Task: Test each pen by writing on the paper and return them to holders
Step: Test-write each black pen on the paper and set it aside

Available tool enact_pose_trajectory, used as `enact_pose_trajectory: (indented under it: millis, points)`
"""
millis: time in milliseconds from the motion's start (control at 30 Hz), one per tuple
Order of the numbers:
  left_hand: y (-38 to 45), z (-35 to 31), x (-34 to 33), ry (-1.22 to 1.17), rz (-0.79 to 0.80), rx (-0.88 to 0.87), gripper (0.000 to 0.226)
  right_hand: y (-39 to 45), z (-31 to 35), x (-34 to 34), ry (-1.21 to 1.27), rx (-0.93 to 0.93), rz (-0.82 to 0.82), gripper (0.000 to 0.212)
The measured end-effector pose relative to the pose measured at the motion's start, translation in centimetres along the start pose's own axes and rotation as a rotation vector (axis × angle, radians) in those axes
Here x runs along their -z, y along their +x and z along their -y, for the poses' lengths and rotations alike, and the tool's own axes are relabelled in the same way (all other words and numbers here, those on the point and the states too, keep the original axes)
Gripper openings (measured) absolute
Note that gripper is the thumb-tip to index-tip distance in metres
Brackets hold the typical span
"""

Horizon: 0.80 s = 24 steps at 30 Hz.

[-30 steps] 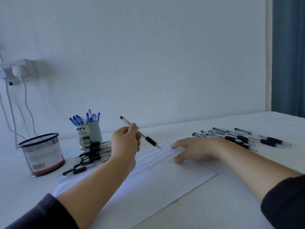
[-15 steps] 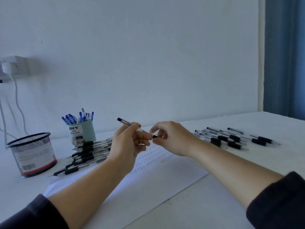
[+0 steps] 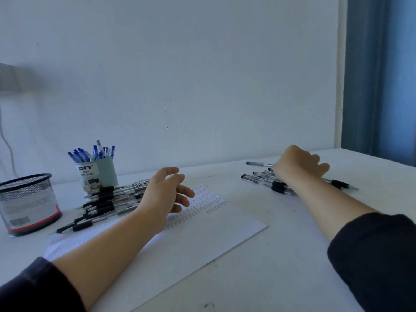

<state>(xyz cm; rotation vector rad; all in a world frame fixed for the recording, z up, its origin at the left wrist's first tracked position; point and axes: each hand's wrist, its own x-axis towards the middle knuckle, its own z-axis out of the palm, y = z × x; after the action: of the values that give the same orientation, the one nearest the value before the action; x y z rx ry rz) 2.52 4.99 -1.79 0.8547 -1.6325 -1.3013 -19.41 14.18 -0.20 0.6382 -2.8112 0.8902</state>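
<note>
My left hand [image 3: 165,194] hovers over the white paper [image 3: 202,235] with relaxed, spread fingers and holds nothing. Rows of small written marks [image 3: 202,201] fill the paper's far part. My right hand [image 3: 299,166] reaches down onto a group of black-grip pens [image 3: 265,180] at the right, fingers curled downward. Its palm side is hidden, so a pen in its grasp cannot be made out. A second pile of black-grip pens [image 3: 108,203] lies left of the paper. Behind that pile a pale green holder [image 3: 98,174] stands with several blue pens [image 3: 92,153] in it.
A black wire-mesh holder [image 3: 28,203] stands at the far left of the white table [image 3: 281,255]. A white wall runs close behind the table. A blue curtain [image 3: 380,75] hangs at the right.
The clear pen that my left hand held passed to my right hand. My right hand then moved right to the pens there, and my left hand opened, now empty, above the paper.
</note>
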Motion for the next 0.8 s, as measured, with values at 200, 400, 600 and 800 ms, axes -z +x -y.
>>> enact_pose_trajectory:
  millis: [200,400,600,800]
  points:
    - [0.2,0.1,0.1,0.028,-0.004,-0.003,0.025,-0.5,-0.5,-0.1,-0.153,-0.051,0.028,0.007]
    - [0.3,-0.1,0.3,0.062,-0.014,-0.008,0.019,-1.5,1.1,-0.6,-0.155,0.222,0.017,0.018]
    - [1.0,-2.2,2.3,0.105,-0.059,-0.041,0.020,-4.6,3.4,-2.0,0.007,0.785,0.324,0.043]
    - [3.9,-2.9,7.9,0.677,-0.319,-0.259,0.025,-6.7,4.8,-4.4,-0.029,0.923,0.631,0.048]
